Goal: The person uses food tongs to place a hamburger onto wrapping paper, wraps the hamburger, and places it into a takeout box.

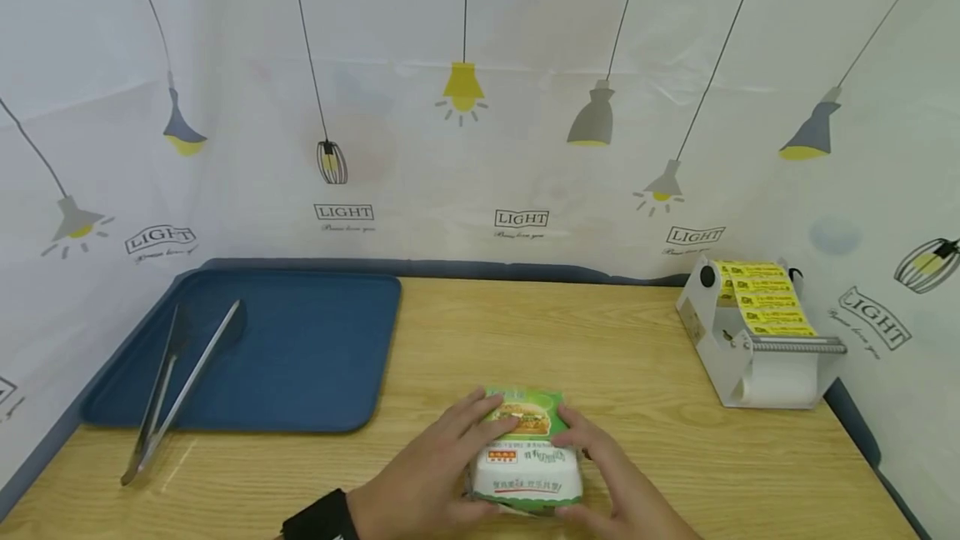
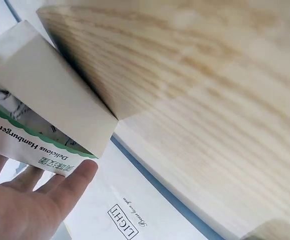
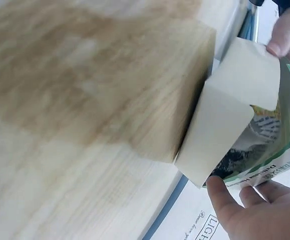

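Note:
A white and green hamburger box [image 1: 528, 473] with a burger picture on its lid stands on the wooden table, near its front. My left hand [image 1: 442, 465] holds it from the left, fingers across the lid and thumb low at the front corner. From the other side my right hand [image 1: 611, 473] grips it, fingertips on the lid's right edge and thumb at the lower front. Through a gap in the side of the box [image 2: 49, 80], the left wrist view shows patterned wrapping inside. The right wrist view shows a similar gap with printed wrapping [image 3: 250, 142].
At the left lies a blue tray [image 1: 315, 357], with metal tongs [image 1: 187, 386] resting across its front edge. A label dispenser [image 1: 765, 340] with a roll of yellow labels stands at the back right. A white curtain [image 1: 405, 140] printed with lamps hangs behind the table [image 1: 660, 432].

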### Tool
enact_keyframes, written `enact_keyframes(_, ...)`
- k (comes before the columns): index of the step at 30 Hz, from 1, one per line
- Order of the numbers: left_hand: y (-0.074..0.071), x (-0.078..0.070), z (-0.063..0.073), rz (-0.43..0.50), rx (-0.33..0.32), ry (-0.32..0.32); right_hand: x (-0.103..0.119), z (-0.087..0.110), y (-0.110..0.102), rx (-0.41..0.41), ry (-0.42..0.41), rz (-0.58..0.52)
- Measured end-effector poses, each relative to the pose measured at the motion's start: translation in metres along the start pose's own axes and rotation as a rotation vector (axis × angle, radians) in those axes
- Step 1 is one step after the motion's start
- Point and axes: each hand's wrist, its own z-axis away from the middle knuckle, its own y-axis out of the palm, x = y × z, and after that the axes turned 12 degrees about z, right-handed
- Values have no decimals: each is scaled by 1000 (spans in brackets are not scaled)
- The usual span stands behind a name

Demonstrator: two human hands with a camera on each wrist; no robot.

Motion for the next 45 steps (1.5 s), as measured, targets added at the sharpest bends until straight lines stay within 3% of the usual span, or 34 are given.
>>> enact_keyframes(7,2,1,3,36,-3,-9,0,3,2,3,-11,76)
enact_keyframes(13,1,2,4,19,18,3,-7,7,6,-68,-142,191)
enact_keyframes(16,0,4,4,11,30,22,-10,8,7,-84,-168,219)
enact_keyframes(23,-11,9,7,47,157,1,-9,8,4,-28,-115,209)
enact_keyframes(26,-11,12,6,28,139,41,-9,8,2,15,-108,140)
enact_keyframes(29,-8,15,4,-50,68,118,-9,7,1,50,-105,67)
enact_keyframes(33,-7,18,1,-158,-5,207,-7,7,4,47,-96,118)
enact_keyframes(38,-11,21,0,-168,36,227,-5,7,5,3,-102,223)
enact_keyframes(45,-15,19,0,-178,74,215,-4,7,2,14,-112,174)
